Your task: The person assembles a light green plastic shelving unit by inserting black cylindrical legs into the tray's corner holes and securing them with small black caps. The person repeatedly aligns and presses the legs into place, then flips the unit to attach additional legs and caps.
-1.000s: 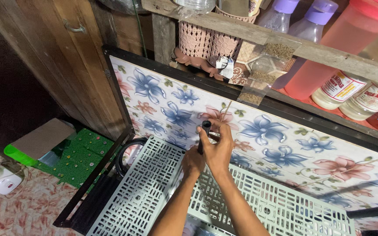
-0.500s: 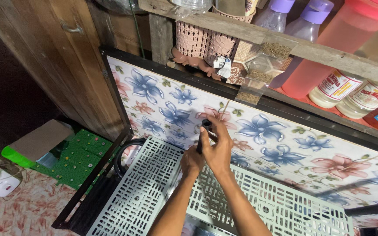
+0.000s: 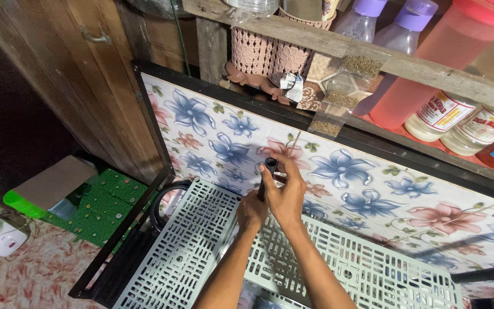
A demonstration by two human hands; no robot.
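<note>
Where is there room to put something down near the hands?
The grey slotted shelf lies bare left of the left hand, out to the black frame. It is bare too on the far side of the right hand, which grips the black tube. The wooden shelf above is crowded with bottles.

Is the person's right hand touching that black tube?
Touching. The head view shows the right hand wrapped around the black tube, fingers closed on it just below its open top.

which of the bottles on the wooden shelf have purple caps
The two clear plastic bottles standing side by side near the shelf's middle, one left of the other. The large bottle of pink liquid to their right has a red cap.
</note>
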